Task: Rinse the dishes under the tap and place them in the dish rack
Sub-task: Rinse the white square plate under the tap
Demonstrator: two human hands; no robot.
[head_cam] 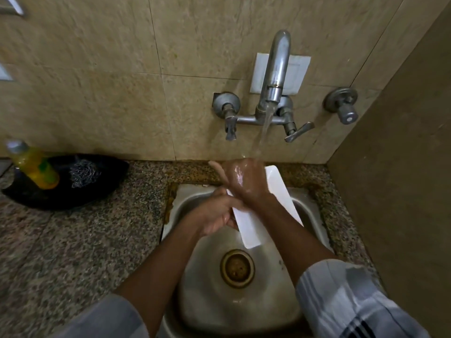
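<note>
Centre frame, over a steel sink, the left hand grips a white rectangular plate; the right hand (fingers spread flat) rubs it under tap water.

**A home kitchen washing corner**

A small steel sink set in a speckled stone counter, a wall tap running above the fingers, beige wall tiles, and (left of the fingers) a soap bottle beside a steel scrubber.

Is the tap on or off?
On. Water pours from the tap onto the right hand above the white dish.
</note>
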